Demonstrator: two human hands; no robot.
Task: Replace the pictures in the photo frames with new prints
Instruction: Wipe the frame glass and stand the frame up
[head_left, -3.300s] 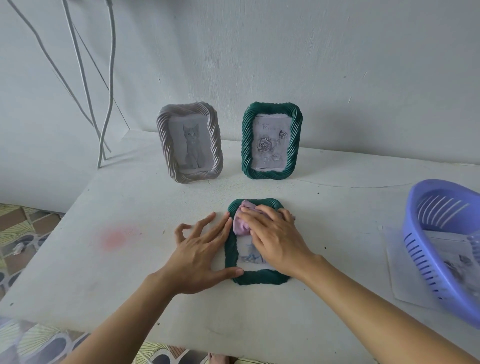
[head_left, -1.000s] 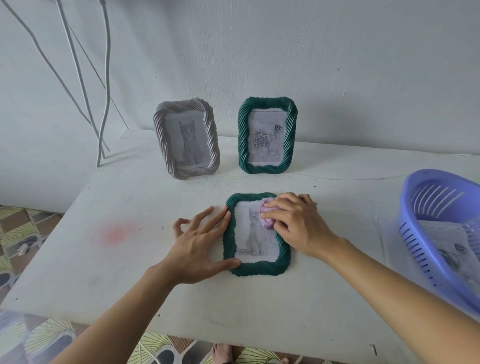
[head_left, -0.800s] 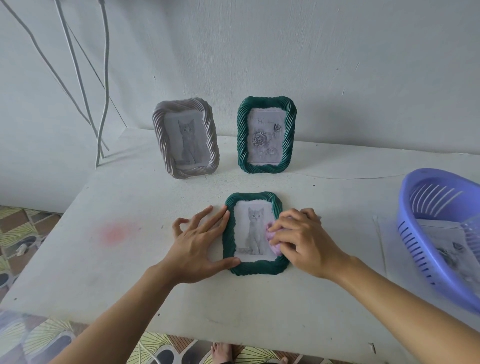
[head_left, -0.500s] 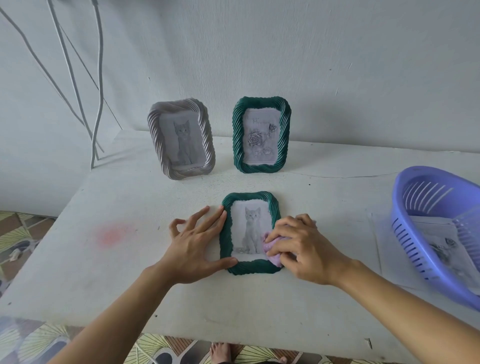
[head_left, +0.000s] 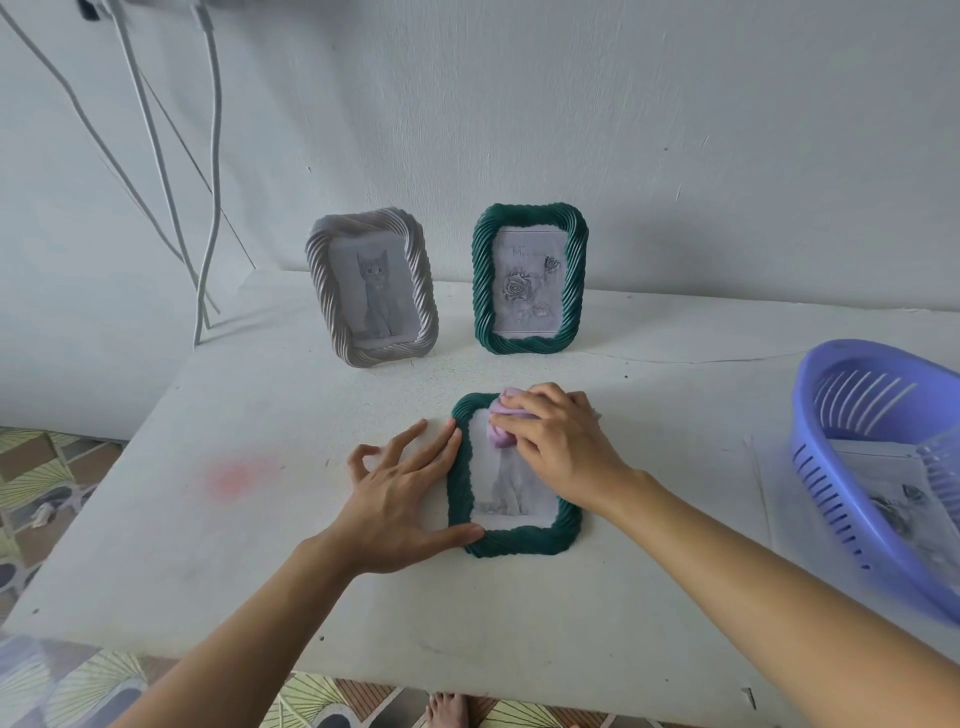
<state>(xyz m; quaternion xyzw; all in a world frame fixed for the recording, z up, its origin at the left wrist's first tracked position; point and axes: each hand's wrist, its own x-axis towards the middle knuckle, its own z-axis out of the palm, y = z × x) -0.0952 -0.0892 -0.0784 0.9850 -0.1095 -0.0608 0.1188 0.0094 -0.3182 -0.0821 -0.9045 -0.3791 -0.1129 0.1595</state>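
A dark green rope-edged photo frame (head_left: 511, 538) lies flat on the white table with a grey cat print (head_left: 506, 486) under its glass. My right hand (head_left: 558, 441) grips a bunched lilac cloth (head_left: 500, 428) and presses it on the glass near the frame's top edge. My left hand (head_left: 400, 496) lies flat on the table, fingers straight against the frame's left side and thumb at its lower left corner. Two more frames stand upright at the back: a pale grey one (head_left: 373, 293) with a cat picture and a green one (head_left: 530, 278) with a rose picture.
A lilac plastic basket (head_left: 841, 457) sits at the right edge with printed sheets (head_left: 906, 506) in and under it. White cables (head_left: 156, 156) hang down the wall at the left. The table's front edge (head_left: 363, 670) is near my body, tiled floor beyond.
My right hand has slid the cloth from the frame's lower right up to its top edge. The left hand has stayed braced against the frame's left side.
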